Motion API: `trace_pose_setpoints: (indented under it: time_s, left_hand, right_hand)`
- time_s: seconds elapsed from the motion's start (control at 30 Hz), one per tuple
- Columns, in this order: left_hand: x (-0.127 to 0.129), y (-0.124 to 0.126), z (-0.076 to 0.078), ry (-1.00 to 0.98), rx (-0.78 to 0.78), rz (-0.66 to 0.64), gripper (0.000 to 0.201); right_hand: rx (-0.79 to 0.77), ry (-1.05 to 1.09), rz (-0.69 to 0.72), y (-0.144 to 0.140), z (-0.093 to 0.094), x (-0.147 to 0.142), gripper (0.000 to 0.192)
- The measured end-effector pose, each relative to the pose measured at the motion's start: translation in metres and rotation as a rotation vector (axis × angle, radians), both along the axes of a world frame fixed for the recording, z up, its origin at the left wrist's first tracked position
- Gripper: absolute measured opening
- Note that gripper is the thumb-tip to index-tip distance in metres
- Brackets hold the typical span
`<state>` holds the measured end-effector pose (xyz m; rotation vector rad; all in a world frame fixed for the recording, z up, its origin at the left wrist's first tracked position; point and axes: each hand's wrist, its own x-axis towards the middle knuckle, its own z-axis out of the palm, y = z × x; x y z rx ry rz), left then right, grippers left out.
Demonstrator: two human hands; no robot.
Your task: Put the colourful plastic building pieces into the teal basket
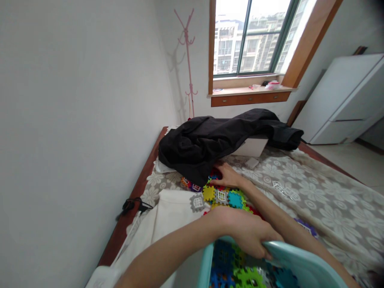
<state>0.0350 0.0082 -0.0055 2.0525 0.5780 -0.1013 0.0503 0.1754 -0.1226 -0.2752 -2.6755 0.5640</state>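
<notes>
My left hand (250,230) is closed over the rim of a light teal plastic bin (303,252) at the bottom. Inside the bin lie green and blue interlocking plastic blocks (247,276). My right hand (228,176) stretches past it to a pile of the same kind of blocks on the bed. Its thumb and fingers curl around red and blue blocks (216,174), beside the black cloth; the fingertips are partly hidden. Yellow (209,193), grey and turquoise (235,199) blocks lie just nearer to me. A grey window-shaped block (197,202) rests at the edge of white fabric.
A black garment (210,138) drapes across the far end of the bed, partly over a white box (250,147). White cloth (174,208) lies to the left. A purple block (306,227) sits at right on the flowered bedcover (327,192). Black cable (132,205) lies by the wall.
</notes>
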Motion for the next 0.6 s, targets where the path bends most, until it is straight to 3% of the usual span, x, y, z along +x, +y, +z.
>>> trace_pose_setpoints:
  time_s: [0.4, 0.6]
  left_hand:
    - [0.0, -0.001, 0.007, 0.025, 0.016, 0.014, 0.013]
    - [-0.001, 0.001, 0.009, 0.036, -0.01, 0.004, 0.011]
  right_hand:
    - [0.03, -0.02, -0.043, -0.002, 0.006, 0.001, 0.083]
    - [-0.109, -0.11, -0.018, -0.013, 0.022, 0.002, 0.067]
